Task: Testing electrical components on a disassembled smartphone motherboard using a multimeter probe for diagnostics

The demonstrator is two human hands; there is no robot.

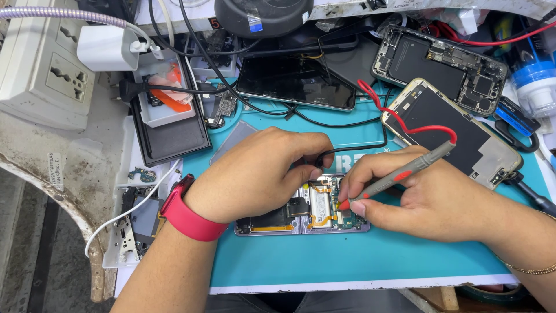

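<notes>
Two hands work over one opened foldable phone (304,211) lying flat on the teal repair mat (347,255). The left hand (255,174), with a red wristband (188,208) on its wrist, curls closed around a black probe (315,164), only whose tip end and black lead show between the fingertips; it covers the left half of the phone. The right hand (431,197) pinches a grey probe with red markings (399,174) like a pen, its tip set down on the phone's right half, and a red lead (405,119) loops away from its back end. The phone is unfolded with its back off, showing a silver battery, orange flex strips and a green board along its right edge; it sits directly beneath and between the two hands, near the mat's front. Beyond the hands three more phones lie: one dark, screen-up phone (295,81) and two opened phones (457,130) (443,66) with black batteries. At the far left of the desk (69,168) stands a white socket strip (43,64).
</notes>
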